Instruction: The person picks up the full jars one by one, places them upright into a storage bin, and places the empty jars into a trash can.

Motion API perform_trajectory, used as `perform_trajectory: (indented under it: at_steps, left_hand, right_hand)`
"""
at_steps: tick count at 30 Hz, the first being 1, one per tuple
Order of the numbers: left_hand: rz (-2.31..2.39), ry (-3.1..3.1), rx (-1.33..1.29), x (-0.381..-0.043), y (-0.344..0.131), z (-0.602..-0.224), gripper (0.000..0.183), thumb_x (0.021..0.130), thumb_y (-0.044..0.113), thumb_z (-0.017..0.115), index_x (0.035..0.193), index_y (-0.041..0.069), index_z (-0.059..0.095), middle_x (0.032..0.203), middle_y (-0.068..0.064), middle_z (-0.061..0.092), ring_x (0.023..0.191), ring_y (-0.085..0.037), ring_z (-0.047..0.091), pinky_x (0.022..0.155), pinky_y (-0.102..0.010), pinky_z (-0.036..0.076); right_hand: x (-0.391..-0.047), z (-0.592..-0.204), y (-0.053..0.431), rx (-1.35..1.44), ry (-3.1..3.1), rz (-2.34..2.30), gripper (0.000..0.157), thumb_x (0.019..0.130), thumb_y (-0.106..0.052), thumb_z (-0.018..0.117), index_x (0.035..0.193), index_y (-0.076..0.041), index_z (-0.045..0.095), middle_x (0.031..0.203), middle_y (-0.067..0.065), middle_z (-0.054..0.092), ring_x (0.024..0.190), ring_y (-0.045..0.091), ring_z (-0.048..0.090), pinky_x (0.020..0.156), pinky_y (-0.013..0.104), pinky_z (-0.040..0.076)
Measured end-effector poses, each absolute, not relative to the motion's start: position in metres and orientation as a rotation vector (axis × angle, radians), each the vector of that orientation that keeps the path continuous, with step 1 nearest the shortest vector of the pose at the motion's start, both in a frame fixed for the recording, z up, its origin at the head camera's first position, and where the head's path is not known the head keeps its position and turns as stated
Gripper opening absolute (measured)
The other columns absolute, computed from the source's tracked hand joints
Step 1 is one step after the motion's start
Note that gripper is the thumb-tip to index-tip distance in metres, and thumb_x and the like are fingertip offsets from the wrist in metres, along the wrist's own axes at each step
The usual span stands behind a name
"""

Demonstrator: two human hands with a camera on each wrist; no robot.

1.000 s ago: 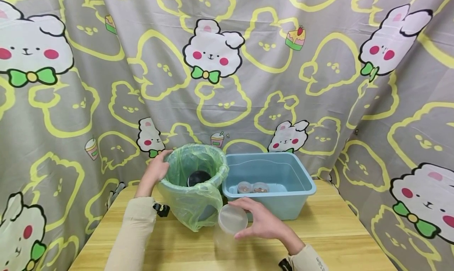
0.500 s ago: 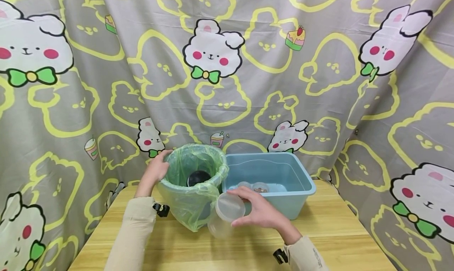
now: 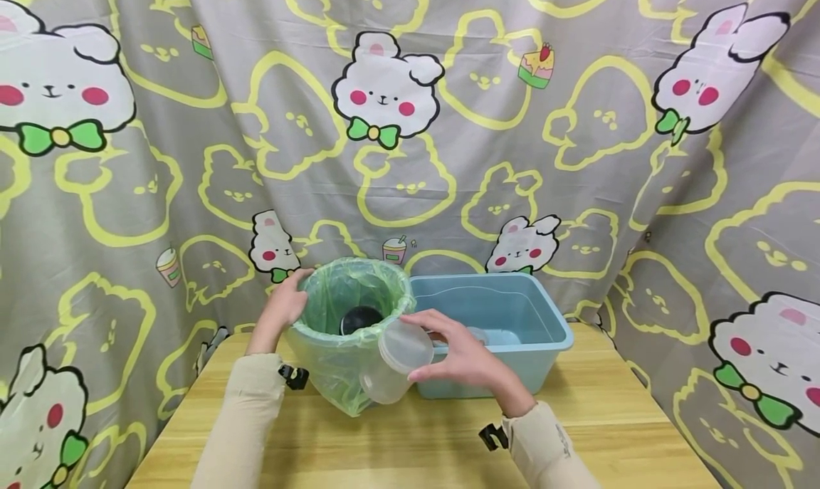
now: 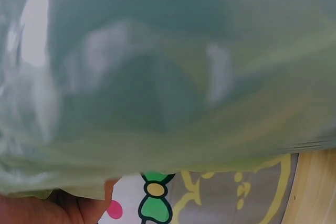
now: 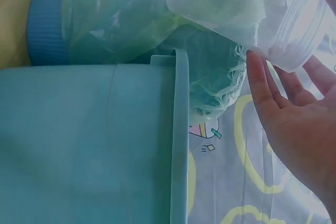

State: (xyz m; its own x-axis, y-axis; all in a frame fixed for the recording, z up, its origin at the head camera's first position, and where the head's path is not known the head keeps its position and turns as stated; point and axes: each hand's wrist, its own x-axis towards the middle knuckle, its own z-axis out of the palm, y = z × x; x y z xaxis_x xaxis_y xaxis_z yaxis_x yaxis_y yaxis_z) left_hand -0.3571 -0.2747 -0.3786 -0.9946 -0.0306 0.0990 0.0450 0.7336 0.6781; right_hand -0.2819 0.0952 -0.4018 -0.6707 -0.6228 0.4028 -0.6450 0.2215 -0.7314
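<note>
My left hand (image 3: 286, 307) grips the left rim of a trash can (image 3: 328, 368) lined with a thin green bag; in the left wrist view the can's side (image 4: 157, 93) fills most of the picture. A clear plastic jar (image 3: 384, 375) with a frosted screw lid is held by my right hand (image 3: 464, 354), tilted, in front of the can's right side. In the right wrist view, fingers (image 5: 262, 85) curl round the lidded end of the jar (image 5: 220, 3). Inside the can lies a round black object (image 3: 361, 319).
A blue plastic bin (image 3: 506, 368) stands right beside the trash can. Small clear round tubs (image 3: 477, 334) sit in it, partly hidden behind my right hand. Under everything is a wooden table (image 3: 410, 446), with a patterned curtain (image 3: 487, 154) hanging behind.
My right hand has raised the jar up and left toward the trash can, and the jar tilts more. It now covers part of the tubs. The left hand stays on the rim.
</note>
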Motion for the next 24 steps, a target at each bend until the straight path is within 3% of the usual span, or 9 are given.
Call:
perform_trajectory:
  at_steps: [8,16,24]
  left_hand:
    - [-1.106,-2.831,-0.016,-0.358,-0.273,-0.378,0.065,0.099,0.004,0.030,0.163,0.013,0.033,0.164,-0.027,0.031,0.046,-0.013,0.029,0.047,-0.032,0.037]
    - [-1.096,-2.828,-0.022,-0.359,-0.272,-0.379,0.063,0.099,0.003,0.031,0.162,0.011,0.034,0.163,-0.028,0.032,0.046,-0.014,0.030,0.048,-0.032,0.038]
    - [-1.086,-2.826,-0.018,-0.359,-0.275,-0.380,0.064,0.098,0.004,0.031,0.161,0.012,0.035,0.163,-0.027,0.033,0.047,-0.014,0.029,0.049,-0.033,0.038]
  right_hand:
    - [-0.282,-0.393,0.093,1.284,-2.403,1.550,0.082,0.078,-0.025,0.092,0.150,-0.029,0.055,0.147,-0.004,0.055,0.128,0.018,0.056,0.107,0.036,0.050]
    - [-0.284,-0.385,0.092,1.334,-2.365,1.632,0.078,0.083,-0.034,0.088,0.153,-0.024,0.053,0.147,-0.002,0.055,0.126,0.020,0.056,0.108,0.035,0.050]
    - [-0.283,-0.375,0.075,1.365,-2.315,1.627,0.078,0.082,-0.043,0.086,0.152,-0.035,0.052,0.145,-0.004,0.055,0.128,0.019,0.056,0.107,0.036,0.050]
